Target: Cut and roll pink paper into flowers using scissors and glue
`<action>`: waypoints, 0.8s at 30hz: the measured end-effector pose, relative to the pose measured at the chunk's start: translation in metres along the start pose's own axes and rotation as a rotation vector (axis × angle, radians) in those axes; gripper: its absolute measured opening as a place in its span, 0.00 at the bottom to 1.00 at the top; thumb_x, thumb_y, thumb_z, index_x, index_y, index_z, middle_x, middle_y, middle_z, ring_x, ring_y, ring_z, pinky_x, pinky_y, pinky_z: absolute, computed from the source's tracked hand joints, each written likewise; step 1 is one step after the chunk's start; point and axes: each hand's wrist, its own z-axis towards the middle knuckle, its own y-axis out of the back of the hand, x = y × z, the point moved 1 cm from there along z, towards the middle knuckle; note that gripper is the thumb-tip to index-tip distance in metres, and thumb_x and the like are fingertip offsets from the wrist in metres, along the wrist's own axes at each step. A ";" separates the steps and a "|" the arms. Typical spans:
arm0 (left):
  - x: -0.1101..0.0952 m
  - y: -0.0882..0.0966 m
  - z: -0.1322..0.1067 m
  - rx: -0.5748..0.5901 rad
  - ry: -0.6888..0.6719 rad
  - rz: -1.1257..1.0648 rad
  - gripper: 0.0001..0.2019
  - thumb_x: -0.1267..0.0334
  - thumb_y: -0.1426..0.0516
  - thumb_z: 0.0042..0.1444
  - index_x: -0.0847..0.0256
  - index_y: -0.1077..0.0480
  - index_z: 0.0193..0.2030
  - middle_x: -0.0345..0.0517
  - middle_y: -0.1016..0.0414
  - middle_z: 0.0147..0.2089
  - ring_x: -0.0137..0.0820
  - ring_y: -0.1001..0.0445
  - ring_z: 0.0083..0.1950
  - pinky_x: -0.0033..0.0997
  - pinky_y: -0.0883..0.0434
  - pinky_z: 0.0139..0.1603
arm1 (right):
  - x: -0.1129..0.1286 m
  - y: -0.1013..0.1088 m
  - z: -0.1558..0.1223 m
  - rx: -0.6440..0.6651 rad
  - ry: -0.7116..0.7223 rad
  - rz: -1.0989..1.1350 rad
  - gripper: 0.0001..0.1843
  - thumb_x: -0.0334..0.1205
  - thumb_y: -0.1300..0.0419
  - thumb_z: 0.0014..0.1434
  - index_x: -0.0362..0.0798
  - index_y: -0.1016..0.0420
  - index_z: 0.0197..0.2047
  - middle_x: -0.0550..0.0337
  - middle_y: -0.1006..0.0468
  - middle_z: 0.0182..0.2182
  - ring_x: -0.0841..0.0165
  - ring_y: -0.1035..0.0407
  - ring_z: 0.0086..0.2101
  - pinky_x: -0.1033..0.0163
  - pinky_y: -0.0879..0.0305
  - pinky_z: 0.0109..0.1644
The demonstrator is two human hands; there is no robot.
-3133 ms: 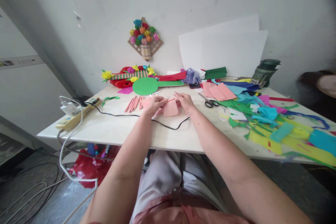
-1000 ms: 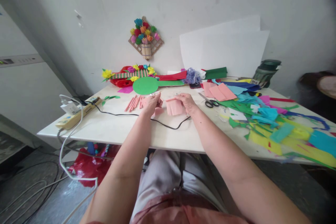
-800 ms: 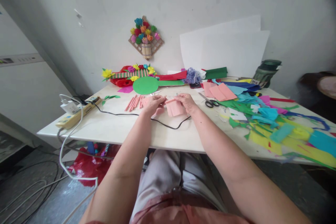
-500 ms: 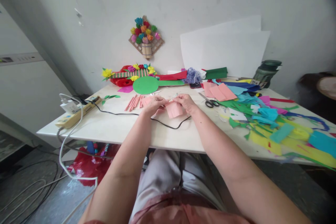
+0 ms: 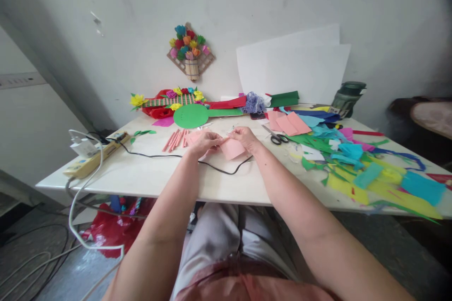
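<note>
Both of my hands meet over the middle of the white table [image 5: 158,176]. My left hand [image 5: 203,142] and my right hand [image 5: 245,137] pinch the top edge of a small pink paper piece [image 5: 232,148], fingers closed on it. The paper hangs just above the table, over a black cable [image 5: 226,171]. More pink paper lies under my left hand. A bundle of pink rolled paper sticks [image 5: 174,139] lies just left of my left hand.
Scissors [image 5: 276,138] and pink sheets [image 5: 289,123] lie right of my hands. Coloured paper scraps [image 5: 367,169] cover the right side. A green paper disc [image 5: 191,115], flower crafts [image 5: 165,101], a power strip [image 5: 93,160] and a green jar [image 5: 346,97] stand around.
My left hand moved right and joined my right hand on the pink paper. The paper tilted and dropped a little. The camera view shifted slightly right.
</note>
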 end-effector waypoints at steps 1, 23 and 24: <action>-0.001 0.000 0.000 -0.006 0.002 0.003 0.14 0.54 0.35 0.42 0.64 0.28 0.26 0.41 0.31 0.21 0.23 0.35 0.22 0.23 0.39 0.22 | -0.001 0.000 0.001 0.002 0.007 -0.013 0.19 0.48 0.31 0.32 0.46 0.35 0.19 0.67 0.35 0.15 0.74 0.42 0.19 0.67 0.48 0.23; 0.000 0.003 0.003 -0.057 -0.071 0.031 0.12 0.56 0.36 0.40 0.64 0.28 0.22 0.40 0.32 0.20 0.24 0.35 0.23 0.23 0.38 0.24 | -0.004 0.008 0.007 -0.086 0.084 -0.050 0.21 0.56 0.39 0.45 0.45 0.29 0.23 0.64 0.33 0.17 0.73 0.41 0.20 0.66 0.46 0.25; 0.001 0.005 0.004 -0.086 -0.082 -0.010 0.12 0.56 0.36 0.40 0.64 0.28 0.21 0.40 0.33 0.20 0.24 0.35 0.23 0.23 0.37 0.25 | -0.004 0.010 0.008 -0.156 0.091 -0.038 0.20 0.56 0.39 0.45 0.45 0.29 0.23 0.64 0.33 0.17 0.73 0.41 0.21 0.66 0.45 0.25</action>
